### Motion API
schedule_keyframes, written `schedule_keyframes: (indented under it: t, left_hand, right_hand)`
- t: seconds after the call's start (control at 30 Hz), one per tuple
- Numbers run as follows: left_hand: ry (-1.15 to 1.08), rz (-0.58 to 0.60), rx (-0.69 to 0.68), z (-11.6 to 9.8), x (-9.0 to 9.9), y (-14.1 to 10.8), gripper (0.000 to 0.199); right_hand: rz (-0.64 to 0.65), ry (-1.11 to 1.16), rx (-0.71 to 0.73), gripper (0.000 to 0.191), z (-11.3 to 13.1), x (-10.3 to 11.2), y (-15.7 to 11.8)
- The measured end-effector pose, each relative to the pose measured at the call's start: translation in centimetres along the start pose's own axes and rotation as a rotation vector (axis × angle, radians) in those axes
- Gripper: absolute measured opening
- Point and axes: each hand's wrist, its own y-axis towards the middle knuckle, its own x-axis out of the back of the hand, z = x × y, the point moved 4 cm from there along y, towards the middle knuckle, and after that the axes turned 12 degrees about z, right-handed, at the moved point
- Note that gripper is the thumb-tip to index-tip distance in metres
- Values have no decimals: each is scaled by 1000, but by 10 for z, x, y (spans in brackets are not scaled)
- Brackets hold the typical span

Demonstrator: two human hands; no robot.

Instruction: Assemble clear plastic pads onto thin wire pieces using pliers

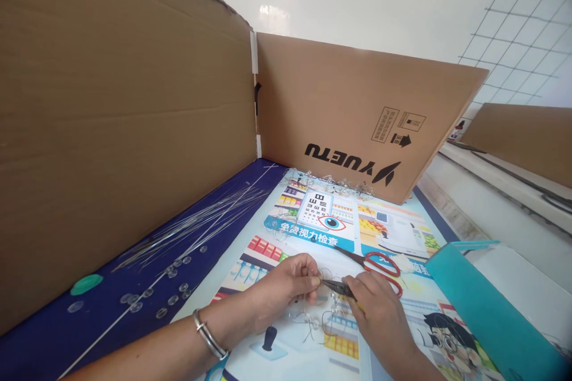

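Note:
My right hand (pixel 379 315) is closed around needle-nose pliers (pixel 338 288), whose dark jaws point left. Their tip meets the fingertips of my left hand (pixel 292 280), which pinches a thin wire piece with clear beads (pixel 315 322). Loops of that wire hang below the fingers over the printed mat; its exact end at the plier tip is too small to make out. Just beyond my right hand lie red-handled scissors (pixel 379 264), blades toward the left. A silver bangle circles my left wrist.
Cardboard panels stand at the left (pixel 125 119) and back (pixel 357 113). Along the back panel lie more beaded wire pieces (pixel 330 181). Straight wires (pixel 196 220), loose clear beads (pixel 173 300) and a green oval piece (pixel 86 284) rest on dark blue cloth. A teal-edged box (pixel 491 309) stands right.

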Motion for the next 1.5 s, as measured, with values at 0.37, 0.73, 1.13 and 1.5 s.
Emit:
schedule_keyframes:
  t: [0.37,0.73,1.13,1.5]
  left_hand:
    - [62,-17,-19,1,-3,-2,13]
    - [4,-9,-53,-3,-7,-1,17]
    - [10,-2,-108,-4,-9,-3,18]
    - [19,-12,-125,-6,-11,-4,18]
  right_hand:
    - [-16,-156,36,25,3,10,1]
    - [-25,-281,54,26,1,10,-2]
    - [-42,-279,44,25,3,12,-1]
    - [-76,-263,52,24,4,12,0]
